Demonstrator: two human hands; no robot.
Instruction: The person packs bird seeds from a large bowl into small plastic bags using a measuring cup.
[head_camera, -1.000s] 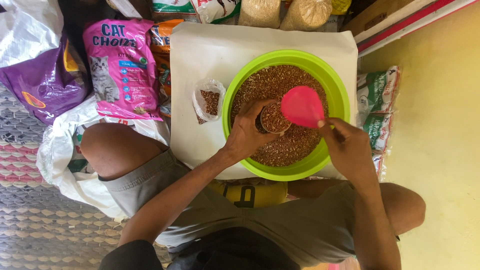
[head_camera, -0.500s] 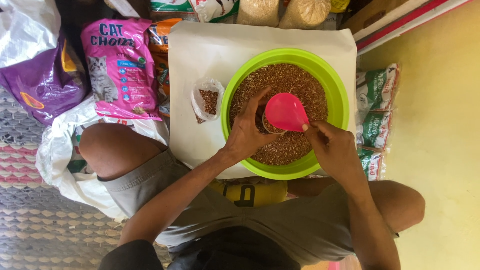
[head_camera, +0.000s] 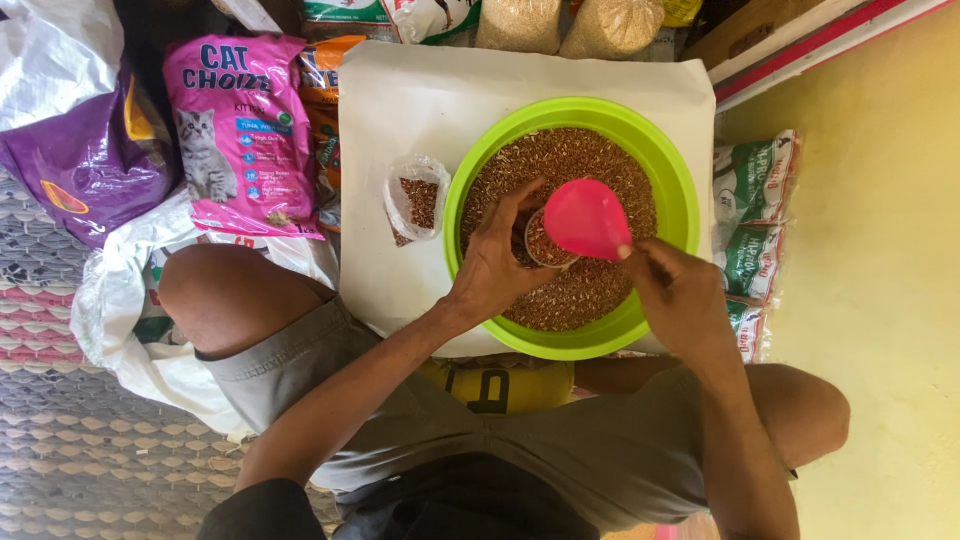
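Observation:
A lime green bowl (head_camera: 662, 160) full of small brown pellets stands on a white sheet (head_camera: 400, 90) in front of me. My left hand (head_camera: 492, 268) grips a small round container (head_camera: 542, 245) filled with pellets, held over the bowl. My right hand (head_camera: 676, 295) holds a pink scoop (head_camera: 586, 218), which is tilted right above the container and partly covers it. A small clear plastic bag (head_camera: 418, 198) with some brown pellets lies on the sheet just left of the bowl.
A pink pet food bag (head_camera: 240, 130) and a purple bag (head_camera: 85, 160) lie at the left. Sacks of grain (head_camera: 565, 22) stand behind the sheet. Green and white packets (head_camera: 752, 200) are stacked right of the bowl. A woven mat (head_camera: 60, 440) covers the floor at left.
My right hand has moved the pink scoop leftward, down over the small container in my left hand. The left hand has stayed in place.

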